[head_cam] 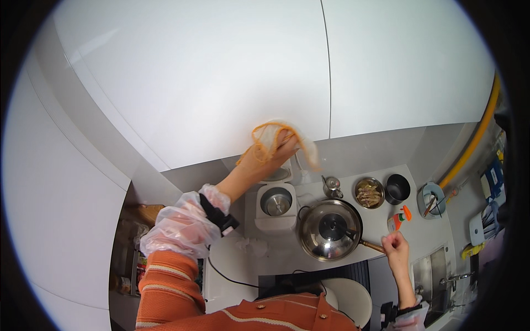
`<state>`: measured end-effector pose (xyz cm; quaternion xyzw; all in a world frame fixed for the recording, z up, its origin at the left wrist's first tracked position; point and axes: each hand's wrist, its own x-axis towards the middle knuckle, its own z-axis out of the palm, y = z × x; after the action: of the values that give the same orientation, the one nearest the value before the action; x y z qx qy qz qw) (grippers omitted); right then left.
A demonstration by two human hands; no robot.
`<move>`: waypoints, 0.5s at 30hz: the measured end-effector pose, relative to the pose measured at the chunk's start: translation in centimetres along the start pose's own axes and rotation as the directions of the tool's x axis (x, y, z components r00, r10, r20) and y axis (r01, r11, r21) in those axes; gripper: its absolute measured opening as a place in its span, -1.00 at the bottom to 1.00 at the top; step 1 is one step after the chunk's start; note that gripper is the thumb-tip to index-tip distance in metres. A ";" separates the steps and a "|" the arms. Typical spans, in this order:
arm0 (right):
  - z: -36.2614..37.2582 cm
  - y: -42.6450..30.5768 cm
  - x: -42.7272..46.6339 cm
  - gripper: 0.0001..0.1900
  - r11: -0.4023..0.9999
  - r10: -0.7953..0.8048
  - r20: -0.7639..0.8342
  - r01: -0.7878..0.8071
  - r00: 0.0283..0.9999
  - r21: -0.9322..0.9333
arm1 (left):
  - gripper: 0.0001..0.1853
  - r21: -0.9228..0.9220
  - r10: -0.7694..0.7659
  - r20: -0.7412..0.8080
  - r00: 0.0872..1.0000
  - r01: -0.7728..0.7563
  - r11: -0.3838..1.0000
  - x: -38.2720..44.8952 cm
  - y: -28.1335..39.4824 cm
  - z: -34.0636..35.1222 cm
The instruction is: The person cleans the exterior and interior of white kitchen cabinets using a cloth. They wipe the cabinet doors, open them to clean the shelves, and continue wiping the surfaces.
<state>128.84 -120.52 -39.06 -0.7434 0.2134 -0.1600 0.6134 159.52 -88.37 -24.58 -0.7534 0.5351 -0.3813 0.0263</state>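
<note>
My left hand (271, 151) presses a white cloth with orange edging (267, 134) against the lower part of a white cabinet door (207, 82). The cloth's loose end (311, 155) is blurred and hangs past the door's bottom edge. Lower right, my right hand (395, 244) has its fingers curled together. It overlaps the tip of the handle (372, 245) of a lidded pan (331, 229); whether it touches the handle is unclear. An orange-topped spray bottle (397, 220) is just beyond that hand. Both forearms wear clear plastic sleeves and dark wrist straps.
Below the cabinet, a rice cooker (275, 207) stands with its lid raised. Behind the pan are a small metal kettle (332, 187), a bowl of food pieces (369, 193) and a dark pot (398, 189). A sink (428, 273) lies right, a white bin (352, 300) below.
</note>
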 end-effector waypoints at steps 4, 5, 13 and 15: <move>1.7 -3.1 -0.9 -0.84 1.000 0.012 0.065 -0.013 0.998 0.013 | -0.54 -0.039 -0.039 -0.125 0.991 0.035 0.999 -0.3 0.2 0.6; 1.5 -3.2 -1.3 -0.85 1.000 0.003 0.058 -0.002 0.998 -0.009 | -0.53 0.013 -0.009 -0.118 0.993 0.010 1.000 -0.4 0.2 0.6; -0.8 -2.4 -3.4 -0.85 0.996 0.072 -0.040 -0.070 0.997 0.050 | -0.46 0.164 -0.105 0.039 0.994 0.097 0.982 -0.2 1.8 -0.1; -2.5 -0.8 -4.3 -0.84 0.999 0.036 -0.136 -0.031 0.990 0.037 | -0.46 0.174 -0.111 0.035 0.993 0.103 0.979 -1.0 1.0 0.0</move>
<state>123.98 -120.29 -37.65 -0.7160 0.2646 -0.2038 0.6130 158.60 -88.04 -25.59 -0.7842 0.4581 -0.4103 0.0827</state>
